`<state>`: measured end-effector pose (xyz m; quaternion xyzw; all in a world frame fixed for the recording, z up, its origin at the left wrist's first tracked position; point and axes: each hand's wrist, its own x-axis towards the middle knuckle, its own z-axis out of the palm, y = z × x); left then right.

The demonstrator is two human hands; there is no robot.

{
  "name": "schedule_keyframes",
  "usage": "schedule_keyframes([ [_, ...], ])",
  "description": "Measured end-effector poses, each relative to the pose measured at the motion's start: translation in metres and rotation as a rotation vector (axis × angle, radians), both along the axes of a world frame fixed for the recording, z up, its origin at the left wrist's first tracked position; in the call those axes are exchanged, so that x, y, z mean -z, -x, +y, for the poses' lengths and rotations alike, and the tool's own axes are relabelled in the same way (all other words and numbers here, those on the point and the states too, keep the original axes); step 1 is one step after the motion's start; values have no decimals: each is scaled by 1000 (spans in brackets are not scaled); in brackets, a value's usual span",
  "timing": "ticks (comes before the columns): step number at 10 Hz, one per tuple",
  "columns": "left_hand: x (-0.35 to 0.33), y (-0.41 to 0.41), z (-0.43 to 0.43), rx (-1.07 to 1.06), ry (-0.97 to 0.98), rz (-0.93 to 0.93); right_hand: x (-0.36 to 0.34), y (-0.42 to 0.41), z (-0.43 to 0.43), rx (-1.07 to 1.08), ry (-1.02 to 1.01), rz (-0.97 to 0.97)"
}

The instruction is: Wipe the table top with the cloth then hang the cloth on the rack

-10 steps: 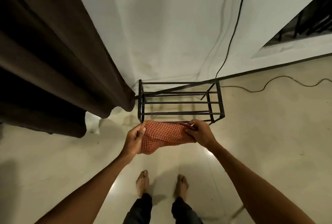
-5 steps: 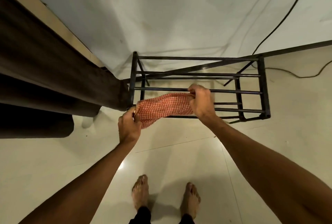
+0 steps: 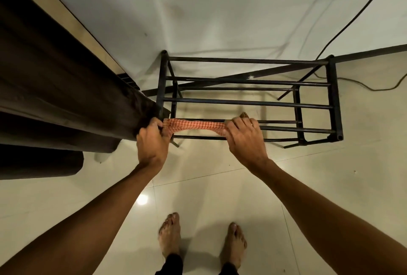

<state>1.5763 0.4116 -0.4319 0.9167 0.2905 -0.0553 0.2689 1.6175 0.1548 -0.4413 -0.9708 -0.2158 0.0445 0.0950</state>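
Note:
An orange checked cloth [image 3: 195,125] is stretched into a narrow band along the front top bars of a black metal rack [image 3: 248,102] that stands against the white wall. My left hand [image 3: 152,142] grips the cloth's left end at the rack's front left corner. My right hand [image 3: 244,135] grips its right end near the middle of the front bars. The cloth's ends are hidden inside my fists. No table is in view.
A dark brown curtain [image 3: 55,98] hangs at the left, touching the rack's left corner. A black cable [image 3: 352,16] runs down the wall and along the floor at the right. My bare feet [image 3: 169,235] stand on glossy pale tiles in front of the rack.
I have stepped closer to the rack. Both hands lowered the cloth onto the front bars and pulled it taut into a thin strip; before it hung loosely between them.

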Motion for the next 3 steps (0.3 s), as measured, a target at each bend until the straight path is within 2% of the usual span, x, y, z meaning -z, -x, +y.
schedule_keyframes([
  [2, -19, 9, -2, 104, -34, 61, -5, 2, 4, 32, 219, 210],
  [3, -45, 10, -4, 225, -18, 120, -34, -1, 7, 21, 213, 237],
])
